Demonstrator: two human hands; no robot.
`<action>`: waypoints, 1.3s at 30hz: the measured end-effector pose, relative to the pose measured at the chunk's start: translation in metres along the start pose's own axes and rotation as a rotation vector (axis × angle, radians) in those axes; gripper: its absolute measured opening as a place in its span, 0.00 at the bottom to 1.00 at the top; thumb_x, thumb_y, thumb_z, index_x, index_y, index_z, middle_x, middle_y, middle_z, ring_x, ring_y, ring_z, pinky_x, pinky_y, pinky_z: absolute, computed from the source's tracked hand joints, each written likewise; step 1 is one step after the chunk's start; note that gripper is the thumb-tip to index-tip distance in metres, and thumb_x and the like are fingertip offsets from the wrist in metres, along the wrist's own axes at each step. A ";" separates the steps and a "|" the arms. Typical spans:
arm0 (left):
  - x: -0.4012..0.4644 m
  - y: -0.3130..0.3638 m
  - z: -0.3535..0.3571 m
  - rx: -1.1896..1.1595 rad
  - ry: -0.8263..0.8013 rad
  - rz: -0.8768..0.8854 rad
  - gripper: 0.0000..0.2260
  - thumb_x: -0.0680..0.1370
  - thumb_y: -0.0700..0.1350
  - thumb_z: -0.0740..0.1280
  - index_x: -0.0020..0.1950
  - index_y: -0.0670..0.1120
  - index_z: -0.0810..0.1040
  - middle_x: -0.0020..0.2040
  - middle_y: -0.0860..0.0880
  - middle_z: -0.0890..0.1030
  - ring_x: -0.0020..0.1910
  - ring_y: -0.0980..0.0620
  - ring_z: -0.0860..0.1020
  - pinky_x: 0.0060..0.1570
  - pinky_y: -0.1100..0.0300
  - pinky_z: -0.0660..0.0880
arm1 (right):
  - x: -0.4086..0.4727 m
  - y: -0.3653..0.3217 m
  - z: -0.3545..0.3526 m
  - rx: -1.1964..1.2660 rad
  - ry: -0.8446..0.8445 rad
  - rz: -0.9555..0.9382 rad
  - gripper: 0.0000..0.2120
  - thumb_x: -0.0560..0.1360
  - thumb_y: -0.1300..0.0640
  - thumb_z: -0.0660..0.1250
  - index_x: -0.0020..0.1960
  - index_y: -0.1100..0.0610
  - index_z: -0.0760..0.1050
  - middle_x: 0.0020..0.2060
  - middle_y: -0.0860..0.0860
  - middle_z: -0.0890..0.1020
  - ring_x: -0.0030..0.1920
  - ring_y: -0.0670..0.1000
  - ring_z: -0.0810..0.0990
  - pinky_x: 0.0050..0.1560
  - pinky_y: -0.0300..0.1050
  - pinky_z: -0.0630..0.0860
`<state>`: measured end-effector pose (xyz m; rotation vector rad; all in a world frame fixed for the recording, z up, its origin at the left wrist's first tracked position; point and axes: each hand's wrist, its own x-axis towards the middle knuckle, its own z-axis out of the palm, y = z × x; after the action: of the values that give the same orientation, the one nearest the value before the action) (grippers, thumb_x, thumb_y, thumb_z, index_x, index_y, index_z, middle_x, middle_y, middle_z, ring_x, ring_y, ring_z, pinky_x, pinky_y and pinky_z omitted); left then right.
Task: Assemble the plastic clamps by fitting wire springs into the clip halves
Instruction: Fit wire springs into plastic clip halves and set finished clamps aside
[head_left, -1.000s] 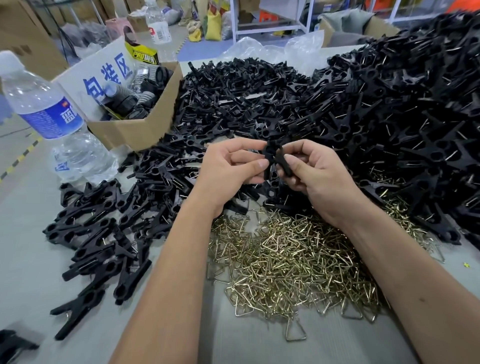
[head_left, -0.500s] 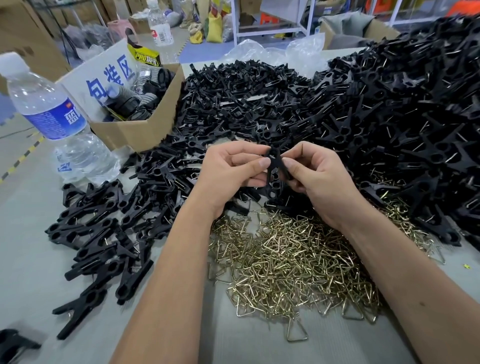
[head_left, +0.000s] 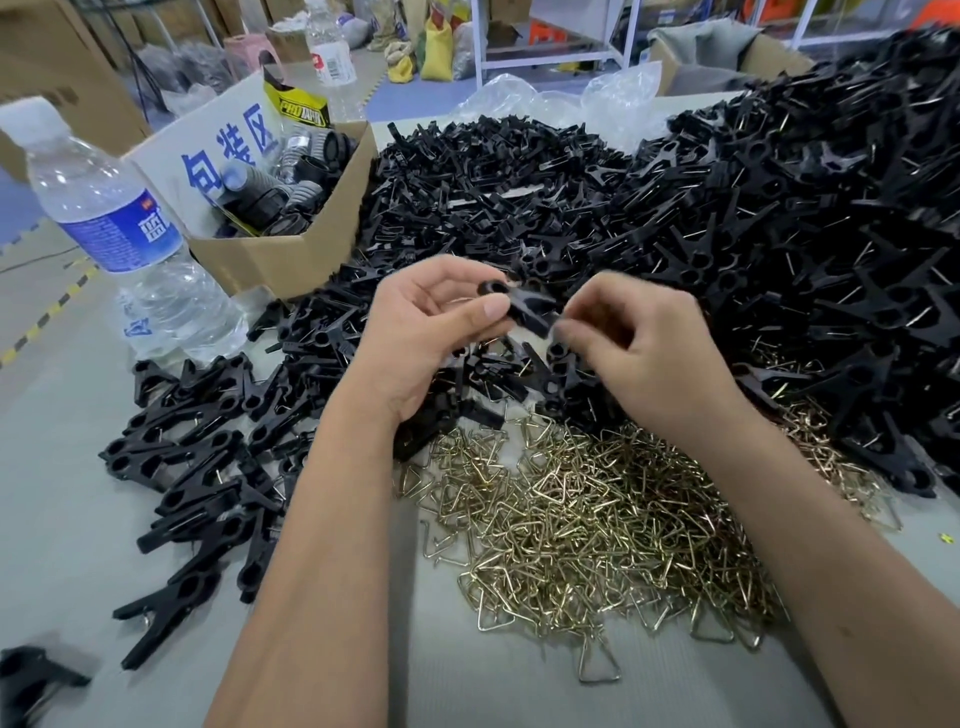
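Mid-assembly: left hand (head_left: 421, 332) pinching a black clip piece (head_left: 522, 306) betw. thumb and curled fingers, held above the table (head_left: 67, 499), over the near edge of the black heaps. Right hand (head_left: 644, 353) blurred, fingers curled in toward the piece's right end; prob. pinching it too, but can't tell for sure. Looks like the joining stage, halves being mated or turned into line, spring likely not in yet. Judgement only.

Next move prob. calls for: halves seated square at the pivot, then one wire from the pile of wire springs (head_left: 597, 525) just below the hands, legs hooked into the slots on both halves. Needs firm hold w/ left hand, spring fed w/ right.

Loose clip halves (head_left: 493, 197) heaped behind hands. Assembled-looking clamps (head_left: 192, 452) spread at left, wire glints showing in some. Bigger heap of clamps (head_left: 810, 249) at right, also w/ wire visible.

Hard to make out: whether held piece is one half or two already mated; whether any wire is in it; right fingertips smeared by motion. Cardboard box (head_left: 291, 249) and water bottle (head_left: 119, 228) at far left. Black item at bottom-left corner cut off by frame edge.
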<state>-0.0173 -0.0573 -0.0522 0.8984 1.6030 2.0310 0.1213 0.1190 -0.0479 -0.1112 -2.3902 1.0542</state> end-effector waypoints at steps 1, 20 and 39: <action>0.001 -0.001 -0.003 -0.002 0.055 0.008 0.09 0.72 0.37 0.78 0.50 0.44 0.85 0.46 0.43 0.87 0.46 0.45 0.86 0.50 0.55 0.84 | -0.001 -0.004 0.001 -0.130 -0.099 -0.071 0.03 0.77 0.53 0.75 0.45 0.48 0.82 0.38 0.40 0.81 0.41 0.40 0.77 0.43 0.36 0.75; 0.005 -0.005 -0.004 0.057 0.206 0.008 0.13 0.65 0.45 0.82 0.48 0.50 0.87 0.44 0.53 0.83 0.48 0.45 0.79 0.64 0.34 0.77 | -0.004 -0.031 0.013 -0.514 -0.639 -0.111 0.09 0.76 0.43 0.74 0.54 0.43 0.82 0.52 0.41 0.76 0.57 0.47 0.66 0.63 0.51 0.71; 0.005 -0.006 -0.010 0.051 0.187 0.009 0.13 0.65 0.44 0.82 0.48 0.49 0.86 0.46 0.49 0.84 0.51 0.45 0.81 0.65 0.35 0.76 | -0.001 -0.004 0.008 0.414 -0.122 0.119 0.04 0.79 0.61 0.72 0.51 0.57 0.77 0.39 0.54 0.87 0.32 0.54 0.84 0.29 0.45 0.77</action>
<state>-0.0284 -0.0593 -0.0580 0.7532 1.7580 2.1437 0.1191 0.1104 -0.0498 -0.0433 -2.2366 1.6294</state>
